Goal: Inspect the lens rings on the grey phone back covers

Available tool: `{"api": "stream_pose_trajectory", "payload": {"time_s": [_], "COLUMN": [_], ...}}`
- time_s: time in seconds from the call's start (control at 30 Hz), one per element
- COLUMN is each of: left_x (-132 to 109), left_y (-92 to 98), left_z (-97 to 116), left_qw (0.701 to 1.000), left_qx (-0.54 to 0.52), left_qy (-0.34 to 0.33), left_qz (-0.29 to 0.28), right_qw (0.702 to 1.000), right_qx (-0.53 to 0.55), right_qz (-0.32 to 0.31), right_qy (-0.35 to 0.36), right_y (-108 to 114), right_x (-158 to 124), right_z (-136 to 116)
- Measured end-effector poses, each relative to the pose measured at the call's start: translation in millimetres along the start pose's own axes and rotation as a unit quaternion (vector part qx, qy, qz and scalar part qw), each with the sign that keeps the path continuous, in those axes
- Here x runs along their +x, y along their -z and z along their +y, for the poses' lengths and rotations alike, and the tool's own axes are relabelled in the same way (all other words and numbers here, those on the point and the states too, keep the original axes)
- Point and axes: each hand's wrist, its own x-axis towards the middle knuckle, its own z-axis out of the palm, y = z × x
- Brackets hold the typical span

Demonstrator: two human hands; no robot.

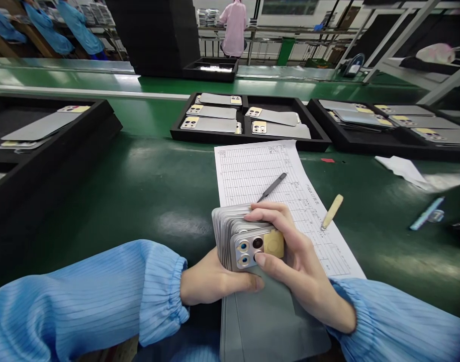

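A thick stack of grey phone back covers [267, 322] is held at the near edge of the table, camera end up. My left hand [222, 279] wraps around the stack from the left, its thumb across the front cover and its other fingers hidden behind. On the right, my right hand [290, 251] grips the top end, thumb beside the camera lenses and fingers over the upper edges. The front cover's camera block [257, 246] shows lenses and a yellow sticker. Just beyond lie a printed form [248, 173] and dark tweezers [273, 187].
Black trays holding more phone covers stand at the left [109, 115], centre back [252, 142] and right [388, 150]. A yellow-handled tool [332, 211] rests on the form's right edge. Farther right are a white tissue [399, 168] and a light-blue tool [427, 213]. People sit in the background.
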Motion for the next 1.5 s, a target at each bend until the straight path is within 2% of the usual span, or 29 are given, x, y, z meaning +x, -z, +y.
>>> {"api": "stream_pose_trajectory", "payload": {"time_s": [1.5], "left_x": [1.0], "left_y": [-0.6], "left_z": [1.5], "left_qw": [1.000], "left_qx": [-0.029], "left_qy": [0.006], "left_qz": [0.009], "right_qw": [0.998], "right_qx": [0.032], "right_qz": [-0.051], "right_qy": [0.001], "right_y": [3.9], "right_x": [1.1], "right_z": [-0.2]}}
